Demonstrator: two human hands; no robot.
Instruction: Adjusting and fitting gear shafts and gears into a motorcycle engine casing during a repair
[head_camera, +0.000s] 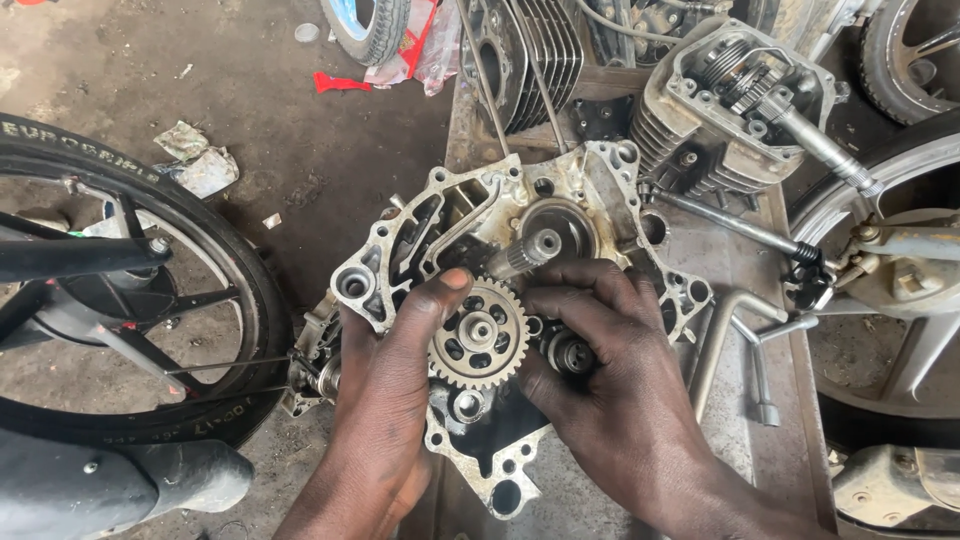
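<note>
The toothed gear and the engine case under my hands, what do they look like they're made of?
The toothed gear looks like steel: grey-brown, oily sheen, sharply cut teeth and round lightening holes. The engine case looks like cast aluminium: pale, dull silver with rough ribbed walls and grime, though the alloy can't be told. The left hand and right hand both touch the gear.

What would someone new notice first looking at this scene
Dead centre, the left hand and right hand close around a toothed gear seated in an open engine case. A splined shaft sticks up just above it, a finned cylinder head sits upper right, and a motorcycle wheel fills the left.
</note>
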